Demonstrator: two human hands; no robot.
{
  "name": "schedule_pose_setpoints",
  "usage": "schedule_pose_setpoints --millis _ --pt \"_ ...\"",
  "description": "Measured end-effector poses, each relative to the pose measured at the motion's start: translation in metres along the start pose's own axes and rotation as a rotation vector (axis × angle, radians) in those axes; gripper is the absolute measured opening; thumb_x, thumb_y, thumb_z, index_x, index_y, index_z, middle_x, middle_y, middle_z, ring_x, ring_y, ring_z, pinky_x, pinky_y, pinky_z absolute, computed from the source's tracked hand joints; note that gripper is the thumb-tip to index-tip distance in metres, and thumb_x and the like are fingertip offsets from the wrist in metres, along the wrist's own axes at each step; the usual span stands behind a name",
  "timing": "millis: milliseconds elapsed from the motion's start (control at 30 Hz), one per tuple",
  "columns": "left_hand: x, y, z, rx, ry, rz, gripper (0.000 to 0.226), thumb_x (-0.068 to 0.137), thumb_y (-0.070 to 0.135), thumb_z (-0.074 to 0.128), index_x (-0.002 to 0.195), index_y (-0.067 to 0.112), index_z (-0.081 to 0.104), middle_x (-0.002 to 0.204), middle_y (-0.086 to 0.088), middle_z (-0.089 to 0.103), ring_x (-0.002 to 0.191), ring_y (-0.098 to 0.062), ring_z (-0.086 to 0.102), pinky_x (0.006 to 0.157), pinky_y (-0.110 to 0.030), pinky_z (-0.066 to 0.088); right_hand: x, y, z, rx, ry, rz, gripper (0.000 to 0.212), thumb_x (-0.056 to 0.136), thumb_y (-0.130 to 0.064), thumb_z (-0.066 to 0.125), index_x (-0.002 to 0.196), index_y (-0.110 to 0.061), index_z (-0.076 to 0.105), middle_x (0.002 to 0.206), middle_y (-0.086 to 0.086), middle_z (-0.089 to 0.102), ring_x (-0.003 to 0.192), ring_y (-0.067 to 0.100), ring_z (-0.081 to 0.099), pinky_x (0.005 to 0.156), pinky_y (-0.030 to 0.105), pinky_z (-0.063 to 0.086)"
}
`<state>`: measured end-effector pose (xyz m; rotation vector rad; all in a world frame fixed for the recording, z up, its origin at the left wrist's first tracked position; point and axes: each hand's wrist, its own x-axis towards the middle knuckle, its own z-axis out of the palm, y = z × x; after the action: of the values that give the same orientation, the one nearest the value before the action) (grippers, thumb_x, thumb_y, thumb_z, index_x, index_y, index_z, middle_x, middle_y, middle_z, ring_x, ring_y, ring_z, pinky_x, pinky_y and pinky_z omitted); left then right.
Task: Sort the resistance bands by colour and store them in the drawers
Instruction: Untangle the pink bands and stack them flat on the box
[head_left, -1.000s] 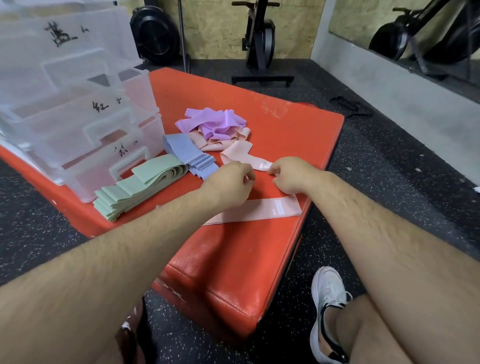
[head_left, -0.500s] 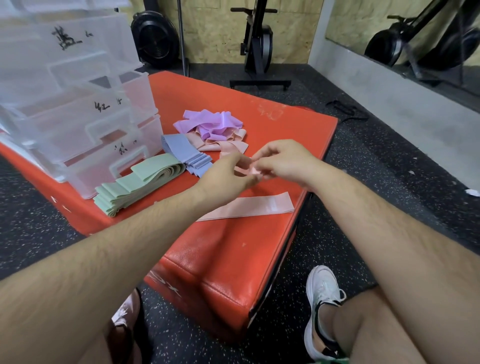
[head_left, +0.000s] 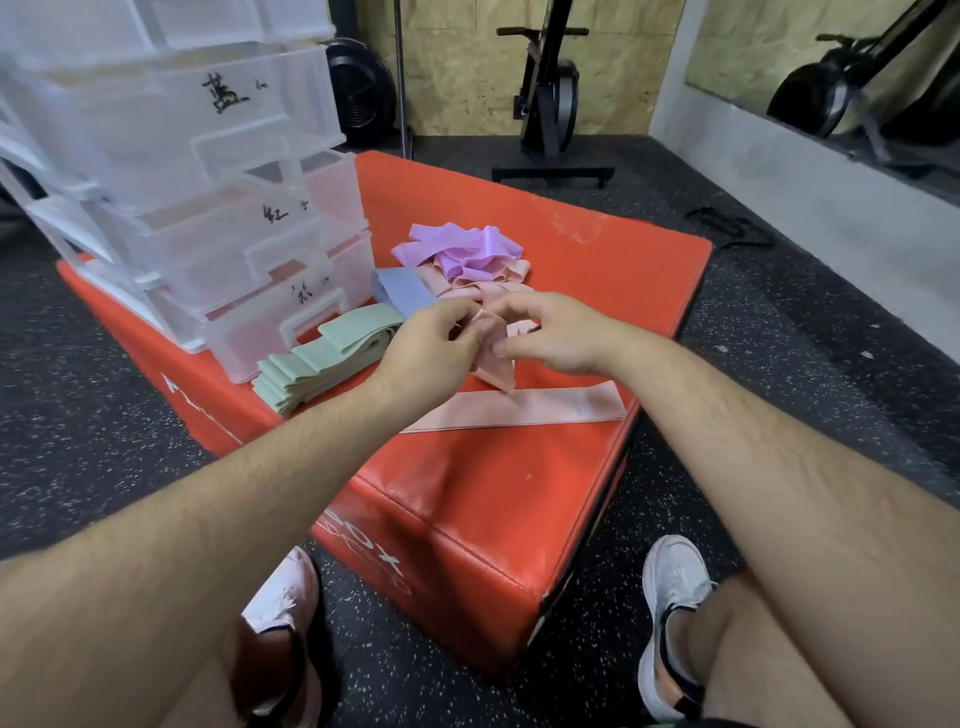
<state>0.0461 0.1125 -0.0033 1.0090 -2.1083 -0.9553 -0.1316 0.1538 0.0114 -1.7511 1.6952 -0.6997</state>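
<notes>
Both hands meet above the red box. My left hand (head_left: 431, 345) and my right hand (head_left: 550, 332) pinch one pink band (head_left: 492, 358), which hangs folded between them. Below it a flat pink band (head_left: 545, 408) lies near the box's front right edge. A green stack (head_left: 322, 358) lies left of my hands, with a blue stack (head_left: 402, 291) just behind them. Farther back sits a loose heap of purple bands (head_left: 457, 249) on more pink bands (head_left: 498, 280). The clear drawer unit (head_left: 197, 208) stands at the left, its labelled drawers partly pulled out.
The red padded box (head_left: 519, 493) stands on a dark speckled floor. My two shoes (head_left: 670, 597) rest on either side of its near corner. An exercise machine (head_left: 550, 104) and a weight plate (head_left: 358, 88) stand at the back wall. A grey ledge runs along the right.
My hands lifted the pink band off the box and drew closer together, and it now hangs folded between them. The flat pink band has stayed in place.
</notes>
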Motion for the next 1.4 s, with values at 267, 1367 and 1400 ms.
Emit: schedule_pose_setpoints --millis 267,1367,1400 --pt "-0.005 -0.014 -0.030 0.025 0.105 -0.029 0.014 0.093 0.022 0.064 0.083 0.015 0.070 0.067 0.007 0.066 0.053 0.001 0.051 0.054 -0.019 0.040 0.025 -0.014 0.029 0.031 0.034 -0.115 0.018 0.086 -0.018 0.073 0.082 -0.003 0.063 0.076 0.005 0.046 0.071 0.015 0.042 0.067 0.028 0.036" --pt "-0.007 -0.041 -0.057 -0.147 0.328 -0.237 0.014 0.093 0.027 0.063 0.084 0.017 0.068 0.065 0.002 0.061 0.054 -0.009 0.055 0.054 -0.019 0.048 -0.040 0.065 -0.057 -0.475 0.175 0.243 0.010 0.095 -0.027 0.065 0.100 -0.019 0.061 0.092 -0.003 0.063 0.088 0.021 0.059 0.076 0.035 0.044" --pt "-0.007 -0.042 -0.056 -0.147 0.323 -0.251 0.014 0.092 0.027 0.064 0.085 0.016 0.069 0.067 0.000 0.062 0.055 -0.011 0.056 0.057 -0.023 0.050 -0.045 0.067 -0.059 -0.401 0.192 0.255 0.011 0.094 -0.027 0.067 0.100 -0.018 0.062 0.093 -0.002 0.064 0.086 0.021 0.059 0.076 0.036 0.046"
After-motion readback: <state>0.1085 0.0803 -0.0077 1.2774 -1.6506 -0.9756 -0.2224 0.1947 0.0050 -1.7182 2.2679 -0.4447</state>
